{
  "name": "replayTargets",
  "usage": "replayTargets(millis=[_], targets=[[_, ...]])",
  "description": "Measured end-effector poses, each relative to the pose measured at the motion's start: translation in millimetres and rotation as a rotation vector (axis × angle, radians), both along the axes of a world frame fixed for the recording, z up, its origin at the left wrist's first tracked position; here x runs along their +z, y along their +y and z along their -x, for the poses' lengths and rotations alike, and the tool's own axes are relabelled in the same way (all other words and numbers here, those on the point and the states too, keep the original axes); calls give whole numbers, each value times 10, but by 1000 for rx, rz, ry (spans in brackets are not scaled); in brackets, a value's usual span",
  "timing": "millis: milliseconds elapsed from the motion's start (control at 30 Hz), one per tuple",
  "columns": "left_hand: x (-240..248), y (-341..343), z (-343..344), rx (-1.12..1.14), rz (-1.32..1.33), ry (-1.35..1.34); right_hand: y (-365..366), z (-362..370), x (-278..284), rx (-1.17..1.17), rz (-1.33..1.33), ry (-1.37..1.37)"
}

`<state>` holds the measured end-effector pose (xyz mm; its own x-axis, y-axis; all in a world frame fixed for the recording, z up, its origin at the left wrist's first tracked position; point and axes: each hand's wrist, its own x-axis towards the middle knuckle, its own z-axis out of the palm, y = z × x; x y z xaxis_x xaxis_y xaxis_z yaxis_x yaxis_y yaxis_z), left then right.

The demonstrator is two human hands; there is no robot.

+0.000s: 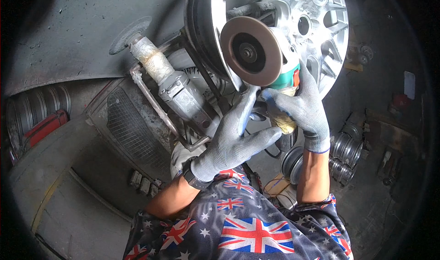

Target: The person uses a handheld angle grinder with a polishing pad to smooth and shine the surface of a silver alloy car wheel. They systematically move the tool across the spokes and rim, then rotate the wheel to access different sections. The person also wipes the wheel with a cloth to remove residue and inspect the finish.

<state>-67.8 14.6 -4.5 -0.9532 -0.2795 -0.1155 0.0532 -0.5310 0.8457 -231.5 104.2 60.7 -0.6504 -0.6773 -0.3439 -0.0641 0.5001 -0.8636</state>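
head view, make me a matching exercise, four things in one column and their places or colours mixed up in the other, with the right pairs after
1. disc
2. spoked wheel
3. right hand
4. wristband

A. wrapped around the grinder
B. at the wrist of the left hand
C. brown with a dark centre
D. silver, behind the grinder

Right pairs: 1-C, 2-D, 3-A, 4-B

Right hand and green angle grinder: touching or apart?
Touching. The head view shows the gloved right hand gripping the green angle grinder, thumb laid across its body, no gap between.
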Motion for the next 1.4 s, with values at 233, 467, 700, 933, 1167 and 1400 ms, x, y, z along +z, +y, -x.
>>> replayTargets(millis=[233, 467, 700, 933, 1167, 1400], targets=[[30, -16, 7, 5, -28, 5, -7, -8, -3, -18, 31, -29], [49, -37, 14, 9, -27, 9, -23, -2, 1, -28, 31, -36], [23, -28, 34, 24, -17, 31, -43, -1, 26, -25, 25, -18], [3, -21, 34, 23, -11, 35, -29, -6, 13, -47, 45, -40], [-1, -12, 15, 26, 4, 35, -36, -3, 29, -10, 52, -28], [27, -33, 25, 11, 17, 20, 53, 15, -89, -38, 66, -9]])
